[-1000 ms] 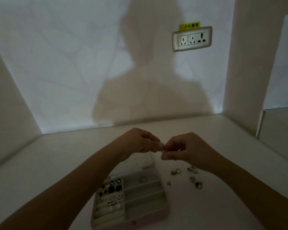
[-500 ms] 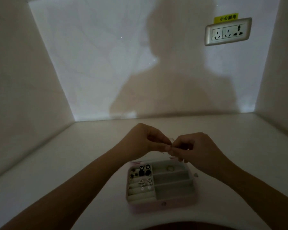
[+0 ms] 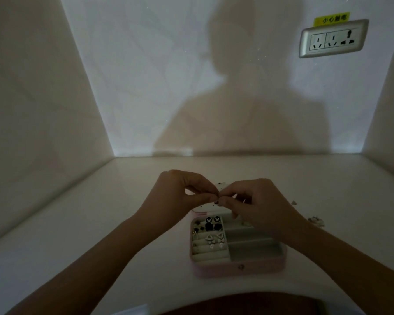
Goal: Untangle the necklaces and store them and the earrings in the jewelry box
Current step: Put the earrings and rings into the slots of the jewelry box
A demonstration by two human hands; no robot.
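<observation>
At frame centre the left hand and right hand meet, fingertips pinching a tiny piece too small to identify. The open jewelry box lies just below, earrings in its left slots.

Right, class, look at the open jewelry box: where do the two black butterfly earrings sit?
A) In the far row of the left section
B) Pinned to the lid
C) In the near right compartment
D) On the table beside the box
A: the black butterfly earrings sit side by side in the far row of the left section of the jewelry box.
</observation>
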